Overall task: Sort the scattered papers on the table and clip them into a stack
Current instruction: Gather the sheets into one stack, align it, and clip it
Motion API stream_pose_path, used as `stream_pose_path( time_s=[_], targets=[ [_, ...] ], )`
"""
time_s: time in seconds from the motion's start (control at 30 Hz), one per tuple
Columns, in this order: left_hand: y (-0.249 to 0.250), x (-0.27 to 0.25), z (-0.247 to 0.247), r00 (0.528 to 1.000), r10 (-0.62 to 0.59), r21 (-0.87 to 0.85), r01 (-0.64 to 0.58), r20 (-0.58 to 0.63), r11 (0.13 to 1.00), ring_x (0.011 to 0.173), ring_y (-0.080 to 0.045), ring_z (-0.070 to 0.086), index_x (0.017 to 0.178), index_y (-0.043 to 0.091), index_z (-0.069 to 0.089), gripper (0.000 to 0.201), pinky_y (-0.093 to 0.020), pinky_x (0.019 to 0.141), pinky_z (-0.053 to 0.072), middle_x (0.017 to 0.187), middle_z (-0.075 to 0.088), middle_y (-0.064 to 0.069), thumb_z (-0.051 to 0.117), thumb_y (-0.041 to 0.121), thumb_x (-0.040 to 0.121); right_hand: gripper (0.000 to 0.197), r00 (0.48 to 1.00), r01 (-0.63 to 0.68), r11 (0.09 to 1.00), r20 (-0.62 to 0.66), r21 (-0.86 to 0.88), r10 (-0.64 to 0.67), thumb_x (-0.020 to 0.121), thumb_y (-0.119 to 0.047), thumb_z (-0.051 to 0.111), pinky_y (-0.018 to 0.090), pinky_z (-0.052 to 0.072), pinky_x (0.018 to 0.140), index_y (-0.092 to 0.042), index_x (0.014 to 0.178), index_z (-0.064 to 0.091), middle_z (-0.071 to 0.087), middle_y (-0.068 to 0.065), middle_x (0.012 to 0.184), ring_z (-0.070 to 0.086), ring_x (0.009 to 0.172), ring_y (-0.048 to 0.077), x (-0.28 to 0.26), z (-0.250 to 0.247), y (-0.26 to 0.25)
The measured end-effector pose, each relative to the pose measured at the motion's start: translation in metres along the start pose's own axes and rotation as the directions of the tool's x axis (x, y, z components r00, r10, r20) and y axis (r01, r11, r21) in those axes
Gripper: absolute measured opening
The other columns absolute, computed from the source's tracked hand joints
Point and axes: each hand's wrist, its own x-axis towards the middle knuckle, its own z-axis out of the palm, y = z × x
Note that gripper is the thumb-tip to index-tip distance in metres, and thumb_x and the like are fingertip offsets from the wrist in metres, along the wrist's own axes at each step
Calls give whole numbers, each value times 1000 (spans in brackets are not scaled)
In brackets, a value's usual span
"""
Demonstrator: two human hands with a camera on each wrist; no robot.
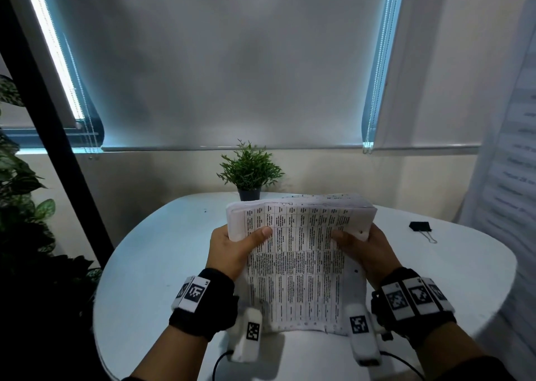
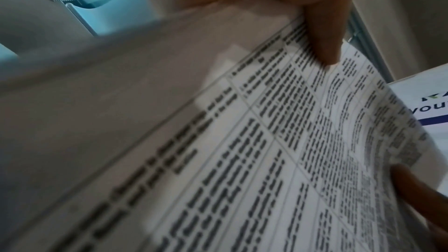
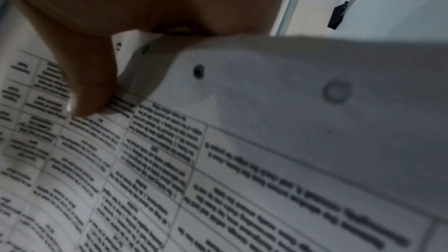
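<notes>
Above a round white worktop (image 1: 150, 264), both hands hold a thick stack of papers (image 1: 301, 253), top sheet printed w/ a ruled table of text. Left hand (image 1: 232, 253) grasps the stack's left edge, thumb lying over the top sheet; right hand (image 1: 368, 250) grasps the right edge the same way, near a punched hole. Stack's far end sags over the fingers; near end looks to reach the worktop, contact hard to confirm.

Head view alone shows the wider scene: black binder clip (image 1: 420, 226) lying on the worktop well apart to the right, small potted plant (image 1: 250, 171) behind the stack, a drawn roller blind (image 1: 232, 61) beyond, plus marker-tagged wristbands.

Left wrist view adds a close look at the thumb (image 2: 322, 32) pressing on the printed sheet (image 2: 278, 160), w/ a fingertip of the other hand cut off at the lower right. Right wrist view shows that hand's thumb (image 3: 89, 76) on the page, curled page corners w/ punch holes, and the clip (image 3: 338, 15) at the upper right.

Both wrist views are blurred; text is unreadable. Fingers beneath the stack are hidden.
</notes>
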Motion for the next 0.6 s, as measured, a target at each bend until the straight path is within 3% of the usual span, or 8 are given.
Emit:
stream_pose_path(
  time_s=[0.1, 0.27, 0.33, 0.4, 0.47, 0.6],
  targets=[
    [8, -3, 5, 1000, 17, -14, -17, 14, 1000, 75, -17, 73, 88, 8, 72, 13, -23, 60, 56, 80, 76, -4, 74, 5, 75, 38, 998, 52, 999, -39, 4, -52, 67, -10, 78, 27, 57, 68, -12, 102, 63, 74, 3, 93, 71, 84, 18, -4, 0, -10],
    [13, -1, 8, 997, -26, -37, 28, 66, 999, 77, -20, 73, 91, 7, 71, 18, -24, 62, 57, 84, 76, -5, 75, 7, 73, 33, 998, 40, 999, -44, -17, -41, 68, -14, 71, 30, 58, 72, -13, 101, 65, 74, 4, 94, 71, 87, 21, -7, -8, -26],
    [3, -2, 11, 993, -60, -11, 62, 101, 998, 76, -20, 73, 89, 10, 72, 23, -23, 60, 56, 83, 76, -4, 79, 13, 67, 38, 999, -23, 1000, -47, -6, 23, 66, -19, 76, 38, 57, 76, -13, 102, 66, 74, 7, 97, 70, 92, 28, -12, -18, -21],
    [-5, -4, 17, 983, -112, 27, 109, 143, 994, 77, -21, 73, 89, 11, 72, 28, -23, 60, 56, 84, 76, -3, 83, 18, 64, 56, 992, -99, 995, -73, 31, 101, 58, -30, 86, 51, 54, 83, -11, 106, 66, 71, 14, 104, 67, 97, 36, -16, -30, -13],
    [-9, 0, 25, 979, -142, 49, 136, 147, 989, 76, -22, 73, 87, 10, 73, 18, -26, 61, 56, 83, 76, -4, 76, 19, 72, 66, 984, -146, 988, -94, 54, 150, 53, -34, 89, 59, 48, 90, -10, 110, 65, 69, 18, 108, 65, 100, 39, -18, -40, -9],
    [-8, 20, 44, 977, -163, 114, 147, 136, 982, 77, -25, 73, 86, 12, 73, 6, -36, 70, 56, 82, 76, -5, 71, 16, 81, 61, 979, -178, 980, -90, 85, 185, 59, -24, 86, 62, 46, 91, -7, 113, 63, 68, 20, 109, 65, 101, 40, -8, -60, -15]
  ],
)
